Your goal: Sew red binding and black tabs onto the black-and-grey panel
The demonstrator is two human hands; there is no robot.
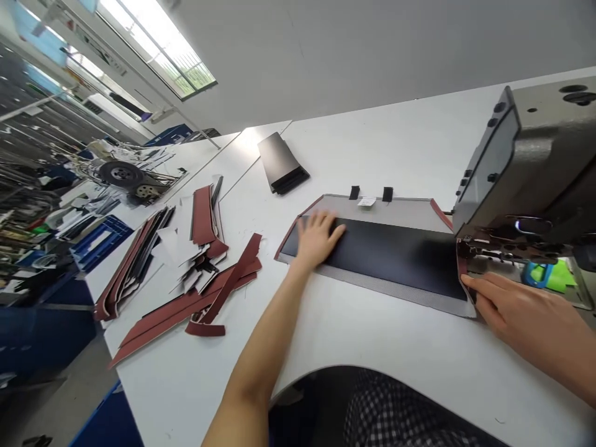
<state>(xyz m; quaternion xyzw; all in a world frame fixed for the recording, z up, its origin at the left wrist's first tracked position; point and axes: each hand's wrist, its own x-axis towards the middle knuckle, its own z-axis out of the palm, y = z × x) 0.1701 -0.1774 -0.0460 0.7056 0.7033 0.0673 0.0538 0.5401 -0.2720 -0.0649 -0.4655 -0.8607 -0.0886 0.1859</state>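
Note:
A long grey fabric panel (400,211) with dark red trim lies on the white table, and a black panel (391,254) lies on top of it. My left hand (316,239) rests flat with fingers spread on the left end of the black panel. My right hand (516,310) presses the panel's right end with its fingertips at the red edge, right below the sewing machine's presser foot (470,251). Two short black tabs (370,194) and a small white label sit at the panel's far edge.
The grey sewing machine head (526,161) fills the right side. Dark red strips (218,292) and stacked red, black and white pieces (186,242) lie at the left of the table. A folded black piece (282,164) lies farther back. Blue bins (100,239) stand beyond the table's left edge.

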